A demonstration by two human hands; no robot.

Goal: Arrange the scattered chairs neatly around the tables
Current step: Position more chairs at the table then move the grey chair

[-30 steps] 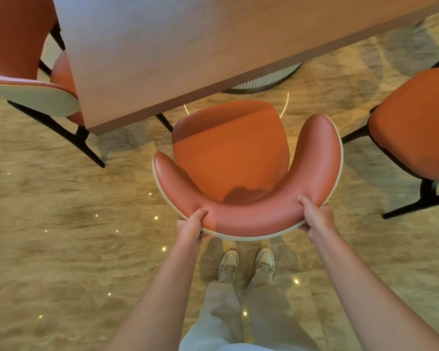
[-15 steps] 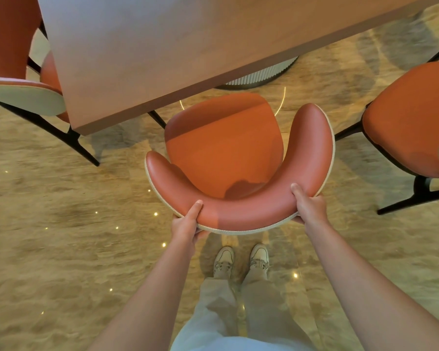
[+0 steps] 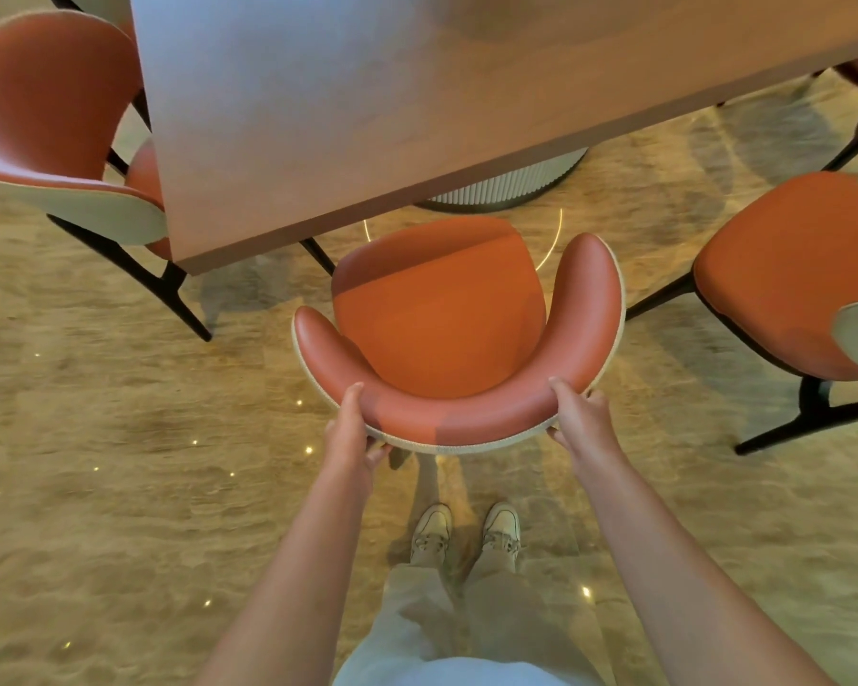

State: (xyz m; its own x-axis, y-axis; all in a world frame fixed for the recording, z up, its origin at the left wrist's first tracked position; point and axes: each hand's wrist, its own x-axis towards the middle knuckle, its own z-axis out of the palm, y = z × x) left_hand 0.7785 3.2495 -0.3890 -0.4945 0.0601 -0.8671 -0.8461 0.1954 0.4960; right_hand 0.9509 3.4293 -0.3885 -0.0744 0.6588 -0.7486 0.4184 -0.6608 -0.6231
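Note:
An orange chair (image 3: 442,314) with a curved backrest stands in front of me, its seat front just under the edge of the wooden table (image 3: 392,101). My left hand (image 3: 352,433) grips the left part of the backrest, thumb on top and fingers under the cream rim. On the right part of the backrest my right hand (image 3: 578,413) holds the same way.
A second orange chair (image 3: 793,269) stands at the right, off the table. A third orange chair (image 3: 45,121) sits at the table's left side. The table's ribbed round base (image 3: 511,180) is behind the held chair. My feet (image 3: 466,532) stand on the marble floor.
The chair has slid a little further from me toward the table, and my arms have stretched out with it. My view has pulled back, and both hands keep their grip.

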